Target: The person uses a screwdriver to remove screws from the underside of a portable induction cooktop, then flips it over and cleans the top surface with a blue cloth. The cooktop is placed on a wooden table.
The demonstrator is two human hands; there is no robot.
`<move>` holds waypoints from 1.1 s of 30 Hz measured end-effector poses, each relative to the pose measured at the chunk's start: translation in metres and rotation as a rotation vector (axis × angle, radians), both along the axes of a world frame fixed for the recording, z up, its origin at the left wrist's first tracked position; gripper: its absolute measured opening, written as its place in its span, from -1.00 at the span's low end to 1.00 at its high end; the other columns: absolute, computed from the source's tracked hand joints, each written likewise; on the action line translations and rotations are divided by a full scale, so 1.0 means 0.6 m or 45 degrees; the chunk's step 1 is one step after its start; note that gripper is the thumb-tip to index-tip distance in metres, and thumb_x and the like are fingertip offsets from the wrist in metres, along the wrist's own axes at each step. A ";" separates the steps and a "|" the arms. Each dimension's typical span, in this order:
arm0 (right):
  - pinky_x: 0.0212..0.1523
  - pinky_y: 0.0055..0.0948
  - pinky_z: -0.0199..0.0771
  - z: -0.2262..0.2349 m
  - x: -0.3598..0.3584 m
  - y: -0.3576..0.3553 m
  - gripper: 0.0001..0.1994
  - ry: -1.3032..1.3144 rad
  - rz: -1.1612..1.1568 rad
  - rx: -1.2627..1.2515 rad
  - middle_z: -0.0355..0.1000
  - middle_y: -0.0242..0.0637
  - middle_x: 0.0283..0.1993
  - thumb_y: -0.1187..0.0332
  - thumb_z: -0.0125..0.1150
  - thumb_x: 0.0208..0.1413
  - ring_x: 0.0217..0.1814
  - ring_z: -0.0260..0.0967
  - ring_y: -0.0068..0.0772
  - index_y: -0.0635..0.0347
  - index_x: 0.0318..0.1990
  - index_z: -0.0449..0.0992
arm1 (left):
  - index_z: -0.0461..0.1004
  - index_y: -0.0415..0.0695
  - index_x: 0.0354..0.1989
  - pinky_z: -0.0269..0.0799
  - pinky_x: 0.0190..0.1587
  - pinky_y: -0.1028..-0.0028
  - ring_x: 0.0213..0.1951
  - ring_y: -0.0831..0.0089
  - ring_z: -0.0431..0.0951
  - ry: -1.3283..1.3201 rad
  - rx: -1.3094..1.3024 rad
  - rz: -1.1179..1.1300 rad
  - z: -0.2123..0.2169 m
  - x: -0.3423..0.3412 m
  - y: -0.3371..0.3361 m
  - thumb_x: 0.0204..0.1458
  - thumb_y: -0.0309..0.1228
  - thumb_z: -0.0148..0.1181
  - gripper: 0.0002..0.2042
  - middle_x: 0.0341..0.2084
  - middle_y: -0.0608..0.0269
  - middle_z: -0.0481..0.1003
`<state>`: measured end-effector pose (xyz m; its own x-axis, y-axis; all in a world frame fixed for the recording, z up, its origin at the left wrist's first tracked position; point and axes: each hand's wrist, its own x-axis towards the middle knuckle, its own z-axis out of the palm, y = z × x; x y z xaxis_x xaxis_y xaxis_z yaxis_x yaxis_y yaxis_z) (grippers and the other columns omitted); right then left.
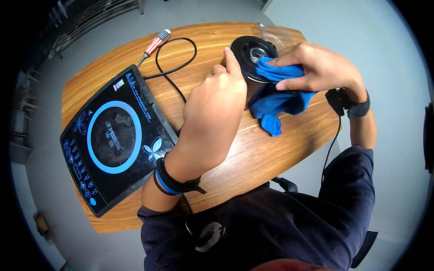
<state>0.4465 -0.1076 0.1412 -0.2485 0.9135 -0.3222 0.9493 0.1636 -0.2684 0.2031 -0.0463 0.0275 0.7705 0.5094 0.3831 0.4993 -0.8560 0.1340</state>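
A black round appliance base (244, 50), with a shiny metal ring in its middle, stands at the far right part of the table. My left hand (216, 101) grips its near left side, the index finger stretched up along the rim and the other fingers curled and partly hidden. In my right hand (318, 67) a blue cloth (282, 106) is bunched between thumb and fingers. One fold of it presses on the top of the base beside the metal ring, while the rest hangs down over the near side. Behind the base is a clear plastic piece (276, 34).
A black induction cooker (154, 118) lies on the left of the wooden table (266, 158). Past its far corner rests a screwdriver (156, 44) with a flag-patterned handle. A black cable (196, 49) loops between cooker and base. Both wrists wear black straps; a thin wire hangs from the right one.
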 end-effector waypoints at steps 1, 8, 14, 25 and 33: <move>-0.07 -0.31 0.66 -0.013 0.001 0.003 -0.43 0.153 -0.057 -0.032 0.72 -0.01 -0.15 0.13 0.60 0.29 -0.18 0.63 -0.15 0.38 0.29 0.68 | 0.37 -0.54 0.48 0.73 -0.36 0.56 -0.35 0.38 0.82 0.002 0.016 0.014 -0.002 0.001 -0.002 0.12 -0.64 0.34 -0.32 -0.27 0.04 0.69; -0.10 -0.21 0.73 -0.046 -0.014 -0.014 -0.49 0.018 -0.026 0.363 0.71 0.06 -0.19 0.06 0.53 0.33 -0.21 0.71 -0.03 0.24 0.25 0.75 | 0.41 -0.49 0.47 0.70 -0.39 0.59 -0.37 0.45 0.81 0.044 0.066 0.051 -0.003 0.001 -0.005 0.14 -0.60 0.35 -0.34 -0.30 0.13 0.68; 0.15 -0.12 0.76 -0.024 0.026 -0.023 -0.50 -0.247 -0.256 0.238 0.77 -0.08 -0.03 0.09 0.65 0.18 0.04 0.75 0.03 0.13 0.20 0.78 | 0.31 -0.53 0.51 0.73 -0.26 0.20 -0.29 0.01 0.79 0.049 -0.186 -0.039 0.005 -0.006 0.002 0.49 -0.34 0.20 -0.42 -0.20 -0.18 0.68; 0.14 -0.04 0.58 -0.059 0.068 0.070 -0.66 -0.132 0.153 0.585 0.51 -0.14 0.08 0.69 0.37 0.20 0.13 0.57 0.07 0.24 0.11 0.68 | 0.37 -0.52 0.49 0.73 -0.34 0.57 -0.34 0.37 0.82 -0.029 0.059 -0.006 -0.008 -0.006 0.002 0.11 -0.66 0.35 -0.31 -0.28 0.06 0.67; 0.07 -0.10 0.68 -0.045 -0.012 0.066 -0.58 -0.487 0.404 0.849 0.46 -0.19 0.05 0.69 0.47 -0.08 0.07 0.57 -0.01 0.07 -0.04 0.75 | 0.31 -0.50 0.51 0.74 -0.21 0.19 -0.23 0.00 0.79 0.022 -0.165 -0.007 0.003 -0.003 -0.001 0.47 -0.36 0.21 -0.43 -0.15 -0.18 0.67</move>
<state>0.4393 -0.0682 0.1140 -0.5093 0.8479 0.1472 0.8376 0.4491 0.3111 0.2014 -0.0469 0.0292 0.7793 0.5497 0.3009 0.4979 -0.8347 0.2352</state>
